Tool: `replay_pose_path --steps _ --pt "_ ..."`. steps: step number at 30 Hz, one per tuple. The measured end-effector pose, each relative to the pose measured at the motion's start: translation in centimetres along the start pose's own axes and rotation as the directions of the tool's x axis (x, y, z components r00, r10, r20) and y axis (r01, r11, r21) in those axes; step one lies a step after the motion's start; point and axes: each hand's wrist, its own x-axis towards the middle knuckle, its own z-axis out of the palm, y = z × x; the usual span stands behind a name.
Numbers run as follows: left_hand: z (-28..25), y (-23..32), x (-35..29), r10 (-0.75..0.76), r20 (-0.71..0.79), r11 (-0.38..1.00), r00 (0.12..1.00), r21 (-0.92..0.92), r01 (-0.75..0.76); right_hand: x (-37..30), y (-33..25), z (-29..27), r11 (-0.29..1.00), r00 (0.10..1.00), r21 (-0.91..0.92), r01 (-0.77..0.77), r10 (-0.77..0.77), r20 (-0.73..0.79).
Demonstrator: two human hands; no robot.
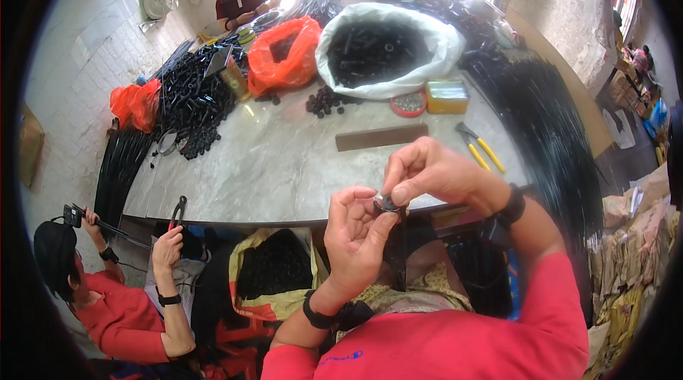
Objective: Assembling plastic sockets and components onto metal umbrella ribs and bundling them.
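Observation:
Just past the table's front edge, my left hand [358,234] and my right hand [432,172] meet with bent fingers. Pinched between their fingertips is a small dark round piece [388,204], partly covered by the fingers; its exact kind is too small to tell. A dark flat bar [381,137] lies on the table just beyond my hands. To the right of the bar rest yellow-handled pincers [478,147]. Behind it are a red round dish [408,113] of small metal bits and a yellow box [448,98].
A white bag [446,42] of black parts and a red bag [263,71] stand on the grey table [256,174]. Loose black parts [196,95] pile up left; long black strands [548,110] lie right. A co-worker [128,302] at left holds pincers [178,213]; another person sits across.

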Motion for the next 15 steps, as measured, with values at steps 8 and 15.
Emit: replay_pose_path --steps 8,15 --pt "-0.6 0.4 0.2 0.02 -0.031 0.999 0.999 -0.025 -0.021 1.0 -0.1 0.2 0.998 0.999 -0.055 0.022 -0.02 0.035" --pt "-2.3 0.7 -0.1 -0.065 0.055 0.997 0.996 -0.044 0.068 1.0 0.5 0.4 0.999 0.996 -0.019 -0.043 0.044 0.08"
